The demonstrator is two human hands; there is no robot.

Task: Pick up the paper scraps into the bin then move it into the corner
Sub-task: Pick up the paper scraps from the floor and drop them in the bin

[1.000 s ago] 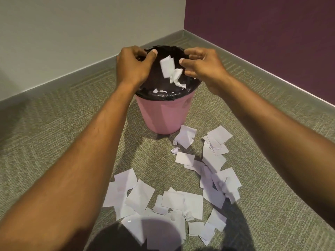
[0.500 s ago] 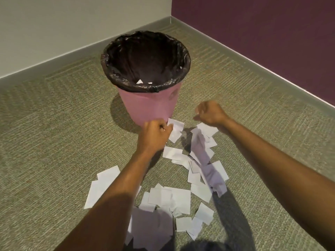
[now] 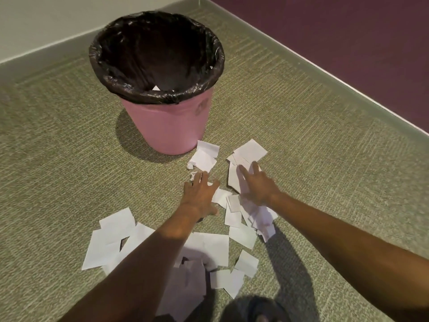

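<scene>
Resting under right hand (image 3: 256,187) paper scraps (image 3: 249,151), left hand (image 3: 200,196) beside, spread

Green-grey woven carpet (image 3: 290,117) meets a pale wall (image 3: 46,22) and a purple wall (image 3: 348,26) at a corner

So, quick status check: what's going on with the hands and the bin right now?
Left hand and right hand both open, reaching into paper scraps. Bin upright, not cornered. Many scraps on carpet.
</scene>
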